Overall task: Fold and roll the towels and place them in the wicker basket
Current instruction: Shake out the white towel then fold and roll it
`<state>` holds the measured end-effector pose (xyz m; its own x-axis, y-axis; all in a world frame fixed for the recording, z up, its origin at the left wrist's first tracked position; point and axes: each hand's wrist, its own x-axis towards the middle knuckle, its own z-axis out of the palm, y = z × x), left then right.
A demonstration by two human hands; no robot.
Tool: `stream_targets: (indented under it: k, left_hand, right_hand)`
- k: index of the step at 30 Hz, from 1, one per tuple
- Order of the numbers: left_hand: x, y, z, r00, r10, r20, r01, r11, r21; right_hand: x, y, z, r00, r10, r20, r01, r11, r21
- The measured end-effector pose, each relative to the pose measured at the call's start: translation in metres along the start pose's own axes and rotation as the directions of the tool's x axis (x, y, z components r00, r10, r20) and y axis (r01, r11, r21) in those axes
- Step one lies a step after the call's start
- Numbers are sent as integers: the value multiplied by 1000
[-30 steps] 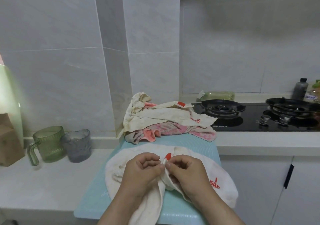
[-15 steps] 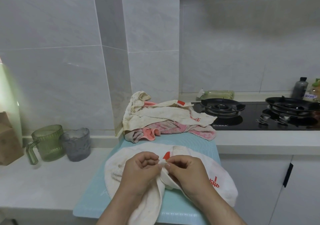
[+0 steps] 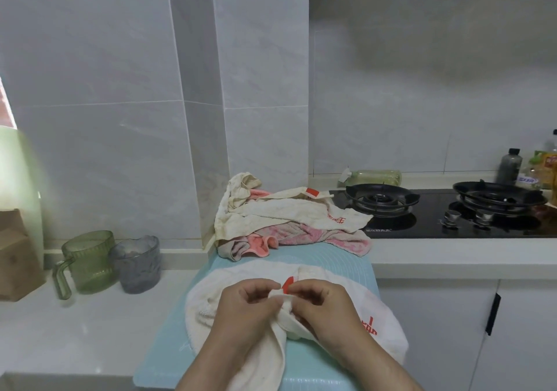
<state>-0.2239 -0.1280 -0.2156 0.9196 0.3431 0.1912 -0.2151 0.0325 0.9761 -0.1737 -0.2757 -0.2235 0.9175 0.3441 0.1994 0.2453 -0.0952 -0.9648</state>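
Observation:
A cream towel (image 3: 211, 300) with red lettering and a small red tag lies on the light blue mat (image 3: 346, 265) in front of me. Its near part hangs over the mat's front edge. My left hand (image 3: 244, 309) and my right hand (image 3: 325, 306) meet at the towel's middle, each pinching a bunched edge beside the red tag. Behind, a pile of towels (image 3: 286, 213), cream ones over pink ones, sits at the mat's far end against the wall corner. No wicker basket is in view.
A green mug (image 3: 87, 261) and a grey cup (image 3: 135, 264) stand on the white counter at left, near a brown paper bag (image 3: 15, 255). A black gas hob (image 3: 452, 210) lies at right, with bottles (image 3: 509, 166) behind it.
Both hands stay pinched together on the towel's edge near the red tag. They have shifted only slightly; the towel lies much as before.

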Motion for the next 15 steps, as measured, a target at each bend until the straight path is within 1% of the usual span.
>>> stream_targets:
  k: [2,3,6,8,10,11,15]
  left_hand:
    - [-1,8,-8,1000,5,19,-5,1000,-11]
    - [-2,13,-13,999,24,45,-24,1000,-2]
    - [-5,32,-27,990,79,121,-77,997,-19]
    - [-8,47,-39,982,112,150,-105,993,-56]
    - [-12,62,-52,975,127,183,-112,990,-89]
    - [-13,70,-58,972,140,191,-122,987,-103]
    - [-22,102,-78,947,195,256,-136,963,-233]
  right_hand:
    - [6,-2,-8,997,-44,65,58,974,-220]
    - [10,-6,-11,991,-70,113,104,937,-333]
    - [22,-23,-19,963,-75,258,217,785,-581]
    - [31,-32,-23,946,-61,319,280,652,-705]
    - [38,-36,-28,945,-27,326,289,540,-791]
    - [40,-37,-30,950,1,314,269,511,-816]
    - [39,-43,-38,931,160,329,205,516,-832]
